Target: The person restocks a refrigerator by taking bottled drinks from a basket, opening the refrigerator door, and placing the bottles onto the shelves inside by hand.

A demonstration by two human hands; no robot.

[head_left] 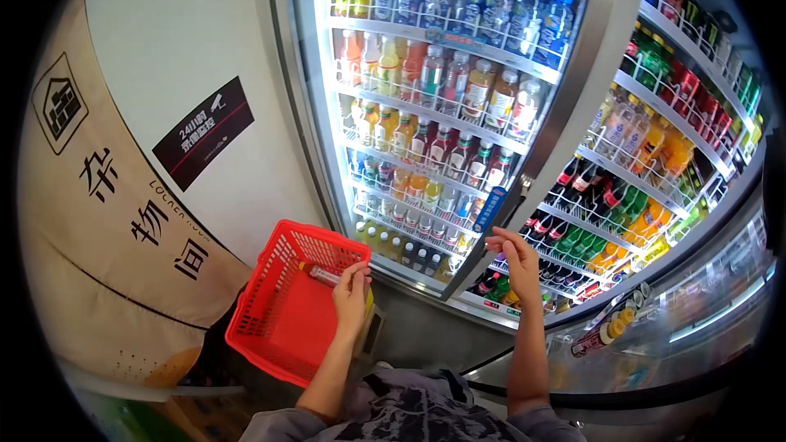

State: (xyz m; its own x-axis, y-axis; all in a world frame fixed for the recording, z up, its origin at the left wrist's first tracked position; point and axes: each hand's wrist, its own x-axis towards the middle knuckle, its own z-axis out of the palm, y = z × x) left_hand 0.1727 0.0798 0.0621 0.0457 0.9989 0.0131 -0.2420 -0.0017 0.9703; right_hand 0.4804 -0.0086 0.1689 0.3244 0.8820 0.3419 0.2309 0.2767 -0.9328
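My left hand is closed at the right rim of a red plastic shopping basket. Inside the basket lies a small bottle with a yellow-orange cap, one end close to my fingers. My right hand is raised in front of the drinks fridge, its fingers loosely bent and apart, holding nothing. Just above it is the edge of the fridge's glass door, with a dark handle and a blue label. Behind the glass, several shelves hold rows of bottles.
To the right, a second cooler is stocked with bottles and cans. A curved glass case bulges in at the lower right. On the left hang a beige curtain with black characters and a dark sign on the white wall.
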